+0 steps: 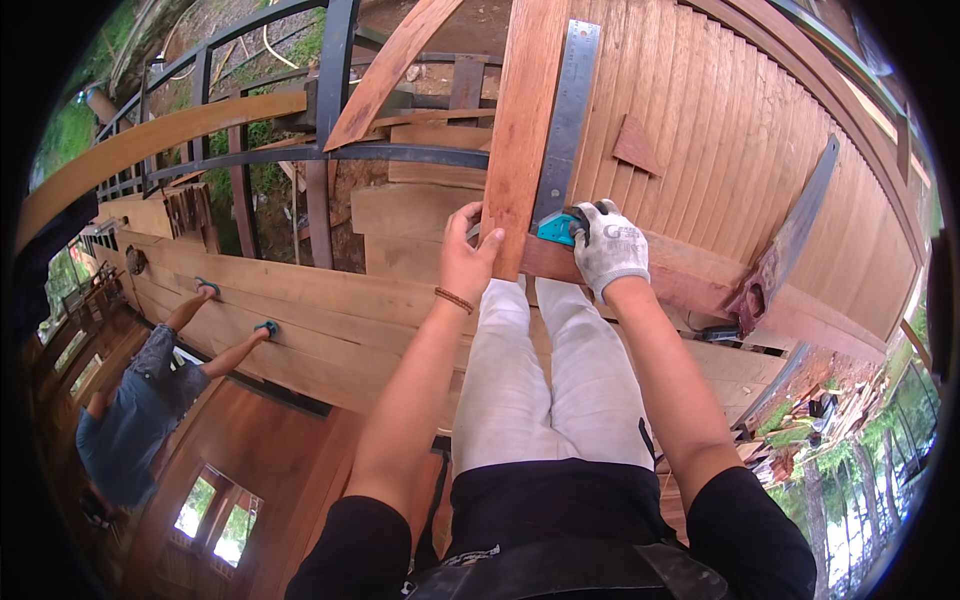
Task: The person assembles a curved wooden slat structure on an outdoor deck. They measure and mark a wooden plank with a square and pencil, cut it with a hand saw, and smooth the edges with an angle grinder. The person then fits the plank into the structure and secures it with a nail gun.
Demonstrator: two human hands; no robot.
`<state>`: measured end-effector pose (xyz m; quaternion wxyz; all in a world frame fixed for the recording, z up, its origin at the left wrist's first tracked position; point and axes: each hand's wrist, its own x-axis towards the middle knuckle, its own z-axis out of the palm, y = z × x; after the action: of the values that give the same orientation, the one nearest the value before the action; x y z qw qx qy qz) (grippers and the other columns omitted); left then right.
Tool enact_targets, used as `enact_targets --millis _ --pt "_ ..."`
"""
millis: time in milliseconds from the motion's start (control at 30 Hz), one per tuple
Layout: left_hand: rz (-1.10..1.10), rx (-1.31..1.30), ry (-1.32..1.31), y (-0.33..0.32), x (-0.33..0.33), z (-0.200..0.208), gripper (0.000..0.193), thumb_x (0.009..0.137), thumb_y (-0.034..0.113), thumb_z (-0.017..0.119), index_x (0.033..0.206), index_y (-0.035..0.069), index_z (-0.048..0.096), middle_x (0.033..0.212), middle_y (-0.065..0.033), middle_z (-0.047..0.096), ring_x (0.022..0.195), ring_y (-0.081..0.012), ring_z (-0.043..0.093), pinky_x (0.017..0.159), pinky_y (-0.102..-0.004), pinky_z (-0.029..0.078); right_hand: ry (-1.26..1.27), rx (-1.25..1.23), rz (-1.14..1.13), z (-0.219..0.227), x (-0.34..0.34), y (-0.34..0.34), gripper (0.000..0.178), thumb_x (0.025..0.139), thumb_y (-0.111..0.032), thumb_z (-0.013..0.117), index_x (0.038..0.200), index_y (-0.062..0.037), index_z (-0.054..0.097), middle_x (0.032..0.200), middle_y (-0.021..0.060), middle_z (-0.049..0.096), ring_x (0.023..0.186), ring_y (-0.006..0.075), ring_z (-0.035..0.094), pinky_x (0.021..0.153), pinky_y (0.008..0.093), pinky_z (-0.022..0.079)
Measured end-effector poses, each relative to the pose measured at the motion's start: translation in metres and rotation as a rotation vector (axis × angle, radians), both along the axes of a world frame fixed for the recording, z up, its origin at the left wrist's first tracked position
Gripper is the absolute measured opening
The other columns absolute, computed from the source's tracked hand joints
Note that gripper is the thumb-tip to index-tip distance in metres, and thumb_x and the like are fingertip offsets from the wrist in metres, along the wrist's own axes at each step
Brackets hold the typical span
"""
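Note:
My bare left hand [470,248], with a braided bracelet at the wrist, grips the lower end of a long reddish-brown wooden board [524,110], thumb on its face. Along the board's right edge lies the steel ruler blade of a try square [568,120]; the teal handle is at its near end. My right hand [610,248], in a white work glove with dark fingertips, is closed on that handle. Beneath the square, a red-brown wooden rail [690,285] runs off to the right.
A slatted wooden panel [690,110] spreads at right, with a triangular wood offcut [637,147] on it. A handsaw [795,225] rests there too. A dark metal railing [410,153] crosses at left. Another person [140,410] in blue stands on the planks [300,290].

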<state>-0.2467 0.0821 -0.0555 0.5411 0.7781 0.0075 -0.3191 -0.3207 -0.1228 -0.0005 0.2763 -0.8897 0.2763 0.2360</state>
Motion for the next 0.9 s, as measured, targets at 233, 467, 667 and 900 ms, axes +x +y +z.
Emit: enact_targets --millis 233,467,667,900 --pt "-0.010 -0.012 -0.006 -0.001 -0.004 -0.002 0.046 0.087 0.004 0.069 0.129 0.002 0.051 0.131 -0.0119 0.049 0.125 -0.0271 0.051 0.101 -0.0375 0.048 -0.167 -0.005 -0.041 -0.013 -0.026 0.014 0.031 0.086 -0.014 0.060 0.117 -0.0187 0.062 0.113 0.0117 0.061 0.095 0.0333 0.065 0.082 0.0438 0.054" --pt "-0.100 0.071 -0.085 0.001 0.003 0.002 0.052 0.084 0.005 0.071 0.131 0.003 0.050 0.131 -0.0139 0.048 0.123 -0.0288 0.050 0.099 -0.0394 0.048 -0.213 -0.048 -0.104 -0.012 -0.028 0.010 0.035 0.084 -0.012 0.063 0.118 -0.0163 0.062 0.112 0.0117 0.061 0.099 0.0329 0.064 0.085 0.0435 0.053" --pt "-0.299 0.222 -0.354 -0.019 0.012 0.023 0.069 0.080 0.004 0.075 0.139 0.001 0.042 0.131 -0.0172 0.048 0.124 -0.0313 0.050 0.107 -0.0411 0.041 -0.030 -0.146 -0.090 0.000 -0.010 0.004 0.027 0.089 -0.017 0.060 0.115 -0.0144 0.064 0.113 0.0125 0.061 0.101 0.0322 0.064 0.087 0.0436 0.053" --pt "-0.282 0.240 -0.289 -0.018 0.007 0.021 0.072 0.083 0.010 0.074 0.145 0.005 0.038 0.136 -0.0182 0.047 0.128 -0.0329 0.046 0.110 -0.0411 0.038 0.023 0.062 -0.462 -0.002 0.026 -0.005 0.041 0.088 -0.033 0.065 0.122 -0.0114 0.059 0.116 0.0140 0.067 0.109 0.0326 0.064 0.094 0.0427 0.051"
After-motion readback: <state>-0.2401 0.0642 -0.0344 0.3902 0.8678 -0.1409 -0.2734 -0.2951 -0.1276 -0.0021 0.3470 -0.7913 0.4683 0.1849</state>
